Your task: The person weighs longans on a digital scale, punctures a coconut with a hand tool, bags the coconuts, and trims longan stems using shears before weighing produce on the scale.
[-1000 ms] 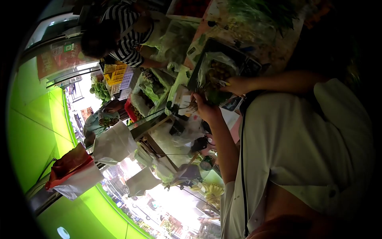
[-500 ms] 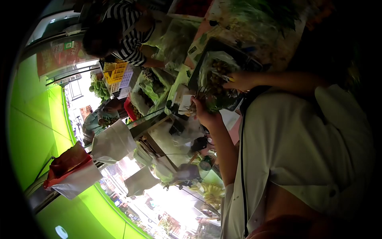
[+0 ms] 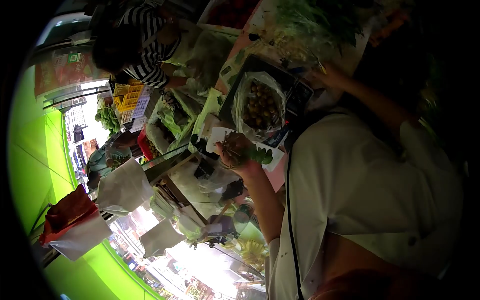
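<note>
My left hand (image 3: pixel 239 154) is closed around a bunch of bare twigs (image 3: pixel 231 144), with dark green leaves (image 3: pixel 262 155) sticking out on the wrist side. My right hand (image 3: pixel 330 76) is closed on a small cutting tool (image 3: pixel 322 68) with a yellow part; dim light hides its exact kind. Between the hands, an open clear plastic bag (image 3: pixel 239 102) holds small round brown fruits (image 3: pixel 260 106) that look like longans. Underneath the bag is a dark tray (image 3: pixel 250 65), and a dark device with a panel (image 3: pixel 299 95) sits beside it.
Leafy greens (image 3: pixel 320 20) and scattered trimmings lie beyond my right hand. Across the stall a person in a striped shirt (image 3: pixel 145 45) leans near plastic bags. Yellow crates (image 3: pixel 127 96), bagged produce (image 3: pixel 175 117) and hanging white sheets (image 3: pixel 125 187) occupy the far side.
My left hand has pulled back from the bag with the twigs. My right hand has moved away from the fruits toward the greens. The bag's opening and fruits are now uncovered.
</note>
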`<state>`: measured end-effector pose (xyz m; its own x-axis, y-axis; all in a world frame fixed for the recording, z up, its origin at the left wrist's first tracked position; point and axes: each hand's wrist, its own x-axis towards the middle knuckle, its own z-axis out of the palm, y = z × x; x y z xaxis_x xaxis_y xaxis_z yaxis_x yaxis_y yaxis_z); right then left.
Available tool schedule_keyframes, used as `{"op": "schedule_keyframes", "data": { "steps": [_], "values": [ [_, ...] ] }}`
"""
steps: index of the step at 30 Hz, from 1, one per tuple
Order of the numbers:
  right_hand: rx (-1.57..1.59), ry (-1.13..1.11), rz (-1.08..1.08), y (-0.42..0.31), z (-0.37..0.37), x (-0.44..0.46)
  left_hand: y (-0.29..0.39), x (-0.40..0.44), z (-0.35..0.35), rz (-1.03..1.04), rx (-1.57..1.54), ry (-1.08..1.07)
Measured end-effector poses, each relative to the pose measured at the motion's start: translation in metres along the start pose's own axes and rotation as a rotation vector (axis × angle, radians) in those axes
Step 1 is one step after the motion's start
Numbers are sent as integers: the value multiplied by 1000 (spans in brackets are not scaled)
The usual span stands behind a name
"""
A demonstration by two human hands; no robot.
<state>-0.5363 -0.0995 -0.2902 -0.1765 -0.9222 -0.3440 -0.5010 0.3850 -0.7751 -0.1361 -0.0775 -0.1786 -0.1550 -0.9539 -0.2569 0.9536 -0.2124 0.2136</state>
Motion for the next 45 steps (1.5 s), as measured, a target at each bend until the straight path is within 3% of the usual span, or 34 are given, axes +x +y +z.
{"op": "schedule_keyframes", "data": {
  "steps": [2, 3, 5, 6, 10, 12, 16, 18, 19, 21, 22, 25, 26, 28, 30, 31, 32, 34, 35, 37, 38, 39, 43, 44, 45],
  "values": [
    [-103, -13, -19, 17, 4, -4, -8, 0, 21, -17, -154, 158],
    [-211, -15, -26, 23, 5, -3, -16, 0, 32, -4, -158, 141],
    [-336, -51, -1, 27, 15, -2, -33, -3, 47, 76, 243, 225],
    [-462, -85, 44, 26, 17, 2, -35, -2, 48, 93, 233, 210],
    [-422, -63, 40, -5, 11, 1, -38, -9, 48, -31, 251, 187],
    [-666, 178, -20, 32, 30, 22, -39, -12, 56, -14, 317, 240],
    [-734, 405, -276, 43, 31, 25, -37, -17, 63, 30, 376, 221],
    [-578, 116, -40, 26, 17, 24, -38, -21, 63, 59, 387, 195],
    [-583, 122, -62, 16, 12, 24, -39, -20, 64, 71, 408, 173],
    [-74, 68, -77, -22, -1, 10, -40, -20, 67, 67, 474, 63],
    [131, -6, -139, -55, -9, -6, -44, -17, 69, 73, 471, 60],
    [566, -282, -416, -145, -24, -59, -71, 1, 80, 100, 842, -81],
    [564, -273, -414, -176, -29, -81, -82, 4, 83, 93, 840, -88],
    [247, -361, -606, -221, -38, -113, -102, 7, 91, 32, 1232, -301],
    [171, -246, -663, -201, -27, -102, -104, 5, 110, 22, 1258, -426],
    [93, -142, -720, -191, -26, -97, -94, 5, 116, -116, 1178, -469],
    [95, -137, -718, -183, -32, -96, -92, 3, 115, -158, 1104, -474],
    [7, -95, -499, -161, -45, -95, -89, -3, 109, -206, 1029, -472],
    [125, -97, -460, -149, -50, -92, -87, -7, 102, -277, 1051, -474],
    [77, -132, -166, -112, -66, -85, -81, -16, 81, -327, 1100, -405],
    [6, 4, -239, -70, -66, -79, -76, -21, 66, -338, 1104, -407],
    [-66, 141, -311, -23, -63, -73, -71, -25, 48, -225, 1197, -256],
    [-117, 235, 209, 101, -81, -97, -57, -48, 3, 501, 1426, 203],
    [-115, 274, 123, 115, -83, -110, -52, -53, 3, 656, 1513, 304],
    [-117, 312, 36, 132, -85, -123, -50, -57, -6, 679, 1561, 386]
  ]
}}
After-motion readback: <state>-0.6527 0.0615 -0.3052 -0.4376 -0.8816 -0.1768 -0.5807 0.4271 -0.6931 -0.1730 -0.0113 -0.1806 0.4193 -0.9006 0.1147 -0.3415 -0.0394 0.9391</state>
